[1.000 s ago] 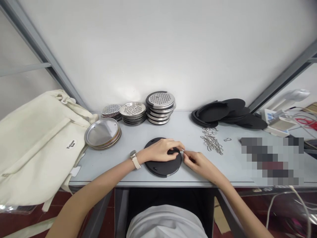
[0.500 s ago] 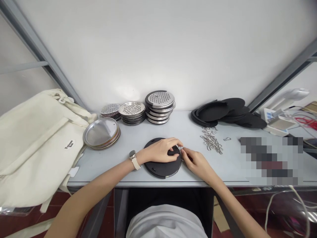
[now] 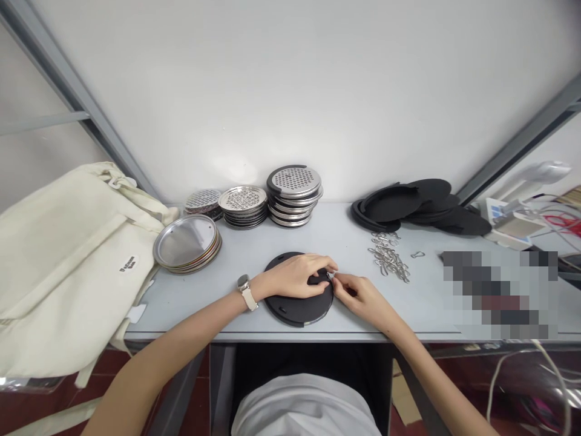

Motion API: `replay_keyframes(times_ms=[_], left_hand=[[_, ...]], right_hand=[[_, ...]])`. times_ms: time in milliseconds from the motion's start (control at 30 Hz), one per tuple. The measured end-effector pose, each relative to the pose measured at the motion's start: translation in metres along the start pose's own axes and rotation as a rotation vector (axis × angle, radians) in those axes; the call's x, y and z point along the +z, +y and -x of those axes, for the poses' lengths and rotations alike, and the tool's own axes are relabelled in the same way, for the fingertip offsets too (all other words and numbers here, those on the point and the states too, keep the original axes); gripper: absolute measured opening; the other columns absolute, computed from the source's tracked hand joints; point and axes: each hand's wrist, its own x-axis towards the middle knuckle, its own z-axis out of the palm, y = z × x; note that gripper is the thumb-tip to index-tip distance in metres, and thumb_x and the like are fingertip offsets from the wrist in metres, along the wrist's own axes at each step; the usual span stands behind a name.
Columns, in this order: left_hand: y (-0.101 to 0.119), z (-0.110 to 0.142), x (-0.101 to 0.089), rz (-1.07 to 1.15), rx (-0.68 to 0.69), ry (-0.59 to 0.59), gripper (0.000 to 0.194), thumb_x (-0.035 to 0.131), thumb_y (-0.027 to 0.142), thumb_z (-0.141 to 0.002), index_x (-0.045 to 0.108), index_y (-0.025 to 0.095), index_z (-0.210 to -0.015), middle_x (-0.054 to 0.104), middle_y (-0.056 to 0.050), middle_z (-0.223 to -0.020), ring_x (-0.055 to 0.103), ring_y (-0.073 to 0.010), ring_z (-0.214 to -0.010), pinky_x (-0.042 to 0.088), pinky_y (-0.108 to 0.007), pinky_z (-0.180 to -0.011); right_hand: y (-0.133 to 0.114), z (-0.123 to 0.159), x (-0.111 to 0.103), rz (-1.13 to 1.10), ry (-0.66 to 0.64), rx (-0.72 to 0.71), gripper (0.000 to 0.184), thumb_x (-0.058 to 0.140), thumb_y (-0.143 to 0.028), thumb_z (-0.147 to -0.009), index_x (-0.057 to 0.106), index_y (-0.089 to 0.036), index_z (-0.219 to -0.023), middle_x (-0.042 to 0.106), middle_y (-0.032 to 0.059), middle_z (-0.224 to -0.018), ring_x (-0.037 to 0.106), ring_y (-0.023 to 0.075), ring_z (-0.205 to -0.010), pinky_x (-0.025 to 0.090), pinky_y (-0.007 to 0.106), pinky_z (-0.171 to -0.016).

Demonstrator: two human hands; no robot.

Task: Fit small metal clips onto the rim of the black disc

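Observation:
A round black disc [image 3: 297,309] with small slots lies flat on the table near the front edge, a strip of metal showing at its lower right rim. My left hand [image 3: 297,275] rests across it, thumb and fingers curved around a raised black part at its right side and holding it down. At the right rim my right hand [image 3: 361,297] is closed in a pinch, its fingertips on a small shiny metal clip [image 3: 330,276] that is mostly hidden. Just right of that hand lies a pile of wire snap clips [image 3: 389,257], with one single clip [image 3: 417,255] apart.
Behind the disc stand stacks of perforated metal discs [image 3: 242,200] and a taller stack with black rims [image 3: 295,181]. Plain metal discs [image 3: 186,242] are piled at left beside a cream bag [image 3: 77,260]. Black round covers [image 3: 408,203] lie back right, near a power strip [image 3: 511,224].
My right fingertips have shifted slightly at the disc's right rim, and the wire loop that showed below them is hidden now. My left hand stays almost still on the disc.

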Motion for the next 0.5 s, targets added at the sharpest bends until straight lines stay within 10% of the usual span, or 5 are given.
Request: replay_keyframes(times_ms=[500], left_hand=[[-0.0010, -0.0008, 0.0010, -0.047, 0.025, -0.023, 0.029, 0.053, 0.012, -0.081, 0.054, 0.018, -0.109, 0.065, -0.006, -0.102, 0.061, -0.0168, -0.087, 0.046, -0.028, -0.082]], right_hand=[[0.0000, 0.0004, 0.0030, -0.060, 0.041, 0.012, 0.030, 0.034, -0.037, -0.093, 0.053, -0.017, -0.081, 0.048, -0.0028, -0.061, 0.040, 0.0116, -0.054, 0.033, 0.023, -0.053]])
